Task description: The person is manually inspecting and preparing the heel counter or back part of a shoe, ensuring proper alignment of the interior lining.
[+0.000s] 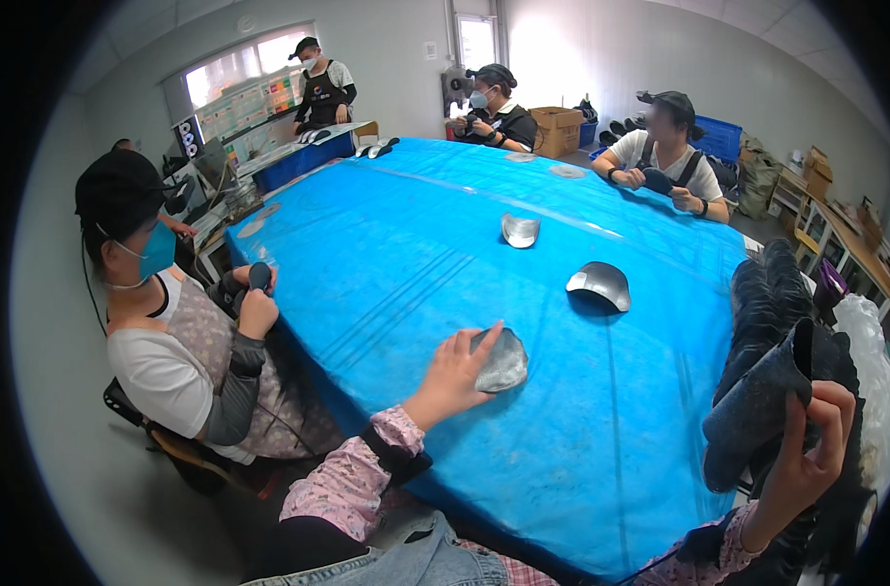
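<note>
My left hand (452,379) has its fingers over the edge of a grey, rounded, cup-like piece (507,365) lying on the blue-covered table (523,459). At the right, my right hand (814,444) pinches a dark, curved, fabric-like piece (753,422) by its edge, thumb and fingers closed on it. That piece is raised beside a long stack of similar dark pieces (772,293). Farther along the table lie a shiny dark-grey curved piece (601,283) and a smaller silvery one (520,230), both apart from my hands.
A co-worker (186,342) sits close on the left, handling a dark piece. Another person (665,161) holds a dark piece at the far right; two more are at the far end. Clear plastic bags (870,361) stand beside the stack. Cardboard boxes (555,132) are behind.
</note>
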A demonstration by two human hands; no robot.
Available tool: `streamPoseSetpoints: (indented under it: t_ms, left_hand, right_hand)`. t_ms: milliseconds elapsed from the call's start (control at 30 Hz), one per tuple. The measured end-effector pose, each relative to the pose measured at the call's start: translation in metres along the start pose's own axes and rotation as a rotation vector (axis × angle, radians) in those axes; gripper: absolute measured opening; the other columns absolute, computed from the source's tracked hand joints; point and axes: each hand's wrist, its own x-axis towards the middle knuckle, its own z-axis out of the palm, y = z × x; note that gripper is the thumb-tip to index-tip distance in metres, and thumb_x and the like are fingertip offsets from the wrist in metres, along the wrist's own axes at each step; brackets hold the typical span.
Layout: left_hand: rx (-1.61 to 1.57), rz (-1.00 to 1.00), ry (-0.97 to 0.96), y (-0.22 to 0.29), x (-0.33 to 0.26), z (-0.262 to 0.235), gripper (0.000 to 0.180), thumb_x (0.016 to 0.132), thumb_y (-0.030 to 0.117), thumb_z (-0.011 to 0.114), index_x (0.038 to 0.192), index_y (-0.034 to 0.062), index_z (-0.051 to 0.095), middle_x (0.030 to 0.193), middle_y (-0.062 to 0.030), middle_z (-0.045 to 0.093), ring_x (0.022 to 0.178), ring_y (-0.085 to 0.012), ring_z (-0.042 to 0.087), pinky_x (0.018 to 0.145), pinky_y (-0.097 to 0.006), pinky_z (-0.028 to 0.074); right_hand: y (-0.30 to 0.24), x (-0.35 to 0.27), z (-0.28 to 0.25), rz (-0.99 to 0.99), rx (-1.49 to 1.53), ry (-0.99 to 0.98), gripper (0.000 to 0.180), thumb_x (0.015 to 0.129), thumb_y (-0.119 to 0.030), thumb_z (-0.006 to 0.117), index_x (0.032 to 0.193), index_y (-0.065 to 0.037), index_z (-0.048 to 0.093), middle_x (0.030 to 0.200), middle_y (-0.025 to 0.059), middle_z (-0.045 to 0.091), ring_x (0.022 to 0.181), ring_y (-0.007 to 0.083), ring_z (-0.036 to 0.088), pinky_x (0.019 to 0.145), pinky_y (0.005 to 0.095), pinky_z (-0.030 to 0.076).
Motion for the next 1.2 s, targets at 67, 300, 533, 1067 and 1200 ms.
streamPoseSetpoints:
  t_ms: [67,300,533,1067,1200]
  left_hand:
    - [0.034,0.038,0.035,0.001,-0.003,0.003,0.109,0.062,0.026,0.083,0.149,0.0160,0.019,0.129,-0.0176,0.034,0.115,-0.0356,0.041,0.099,-0.046,0.035]
    - [-0.028,0.144,0.121,0.017,-0.010,-0.013,0.080,0.081,0.037,0.069,0.145,0.0114,0.028,0.123,-0.0159,0.039,0.113,-0.0339,0.040,0.098,-0.045,0.033]
    - [-0.355,0.017,0.005,0.010,0.008,-0.011,0.034,0.094,0.025,0.051,0.122,0.0060,0.054,0.103,-0.0126,0.049,0.098,-0.0277,0.048,0.087,-0.038,0.040]
    - [-0.481,-0.115,-0.567,0.017,0.048,-0.003,0.052,0.098,0.041,0.037,0.133,0.0030,0.043,0.128,-0.0209,0.053,0.115,-0.0348,0.053,0.096,-0.037,0.041]
    - [-0.531,-0.249,-0.510,0.014,0.038,0.000,0.051,0.098,0.041,0.038,0.130,0.0032,0.048,0.123,-0.0207,0.057,0.111,-0.0355,0.055,0.094,-0.037,0.043]
  right_hand:
    - [0.000,0.000,-0.002,-0.008,-0.010,-0.005,0.012,0.081,-0.003,0.068,0.078,0.000,0.057,0.086,0.0077,0.056,0.084,0.0209,0.056,0.077,0.0325,0.044]
    - [0.000,0.000,-0.001,-0.025,-0.022,-0.001,0.012,0.083,-0.002,0.066,0.079,0.000,0.055,0.087,0.0087,0.056,0.085,0.0213,0.055,0.078,0.0330,0.044]
    - [-0.001,0.001,-0.001,-0.036,-0.006,-0.021,0.012,0.083,-0.003,0.066,0.079,0.001,0.055,0.087,0.0087,0.056,0.085,0.0216,0.055,0.078,0.0333,0.044]
    - [-0.003,0.002,-0.003,-0.003,0.001,0.008,0.012,0.078,0.000,0.069,0.078,0.000,0.057,0.086,0.0077,0.057,0.084,0.0213,0.056,0.077,0.0323,0.044]
    - [0.003,0.005,0.000,0.057,0.006,0.082,0.011,0.077,0.001,0.070,0.077,0.001,0.058,0.086,0.0064,0.057,0.083,0.0189,0.055,0.077,0.0286,0.042]
